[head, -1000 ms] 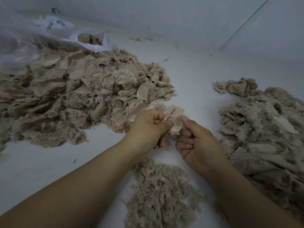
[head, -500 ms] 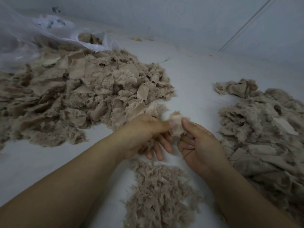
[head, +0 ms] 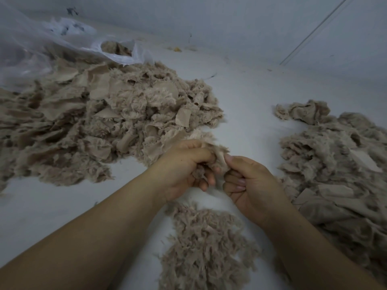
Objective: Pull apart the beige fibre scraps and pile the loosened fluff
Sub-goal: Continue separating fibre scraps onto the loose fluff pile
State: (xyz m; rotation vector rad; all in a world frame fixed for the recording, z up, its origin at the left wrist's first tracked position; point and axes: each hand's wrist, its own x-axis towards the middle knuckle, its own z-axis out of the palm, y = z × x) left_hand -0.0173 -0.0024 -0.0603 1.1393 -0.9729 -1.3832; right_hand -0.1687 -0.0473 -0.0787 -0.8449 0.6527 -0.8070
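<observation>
Beige fibre scrap [head: 218, 159] is pinched between left hand [head: 184, 168] and right hand [head: 249, 185], both grips clamped on it, above the near fluff pile [head: 205, 243]. Separation is in hand; next, draw hands apart and drop fluff.

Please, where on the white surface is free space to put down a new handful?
Bare white surface runs between the left scrap heap and the right heap. Another patch lies left of the fluff pile. Around both hands it is crowded.
</observation>
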